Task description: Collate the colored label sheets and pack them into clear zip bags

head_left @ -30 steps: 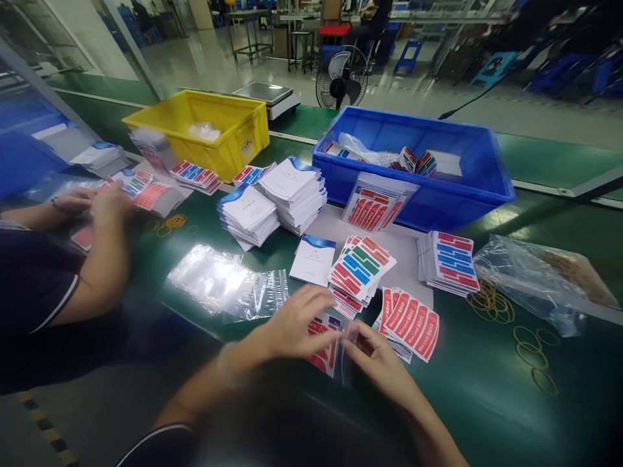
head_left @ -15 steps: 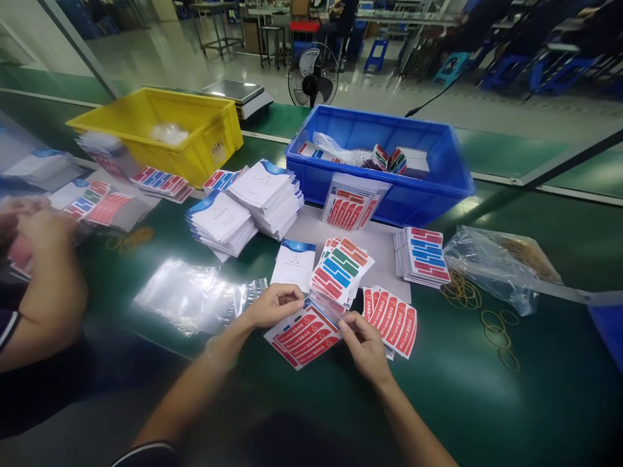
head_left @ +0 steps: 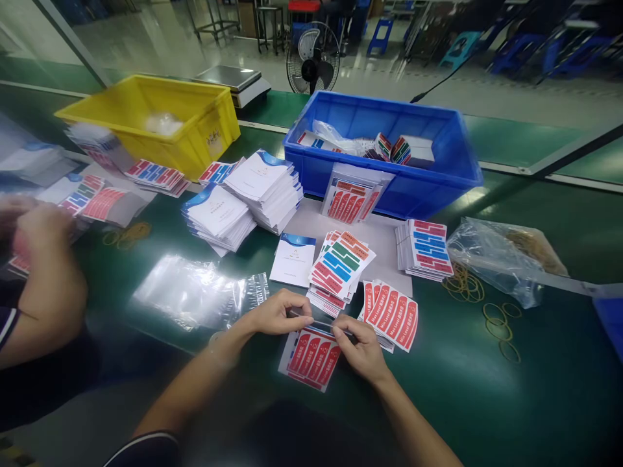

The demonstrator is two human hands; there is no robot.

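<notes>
Between my two hands is a clear zip bag (head_left: pixel 311 360) with red-printed sticker sheets inside. My left hand (head_left: pixel 282 312) pinches the bag's top edge at its left corner. At the right corner, my right hand (head_left: pixel 361 347) grips the same edge between thumb and fingers. Just beyond lie a fanned pile of multicoloured sticker sheets (head_left: pixel 341 266) and a white booklet with a blue top (head_left: pixel 293 259). Red sticker sheets (head_left: pixel 392 314) are spread close to my right hand. Loose clear bags (head_left: pixel 182 292) lie left of my left hand.
Booklet stacks (head_left: pixel 263 185) stand before a yellow bin (head_left: pixel 219 133) and a blue bin (head_left: pixel 379 185). A filled bag (head_left: pixel 350 201) leans on the blue bin. At right are a sticker stack (head_left: pixel 426 250) and rubber bands (head_left: pixel 496 324). A co-worker's blurred hands (head_left: pixel 39 220) are at left.
The filled bag has turned from slanted to nearly upright in my hands and moved slightly toward me. Both hands now pinch along its top edge. The camera view has shifted a little.
</notes>
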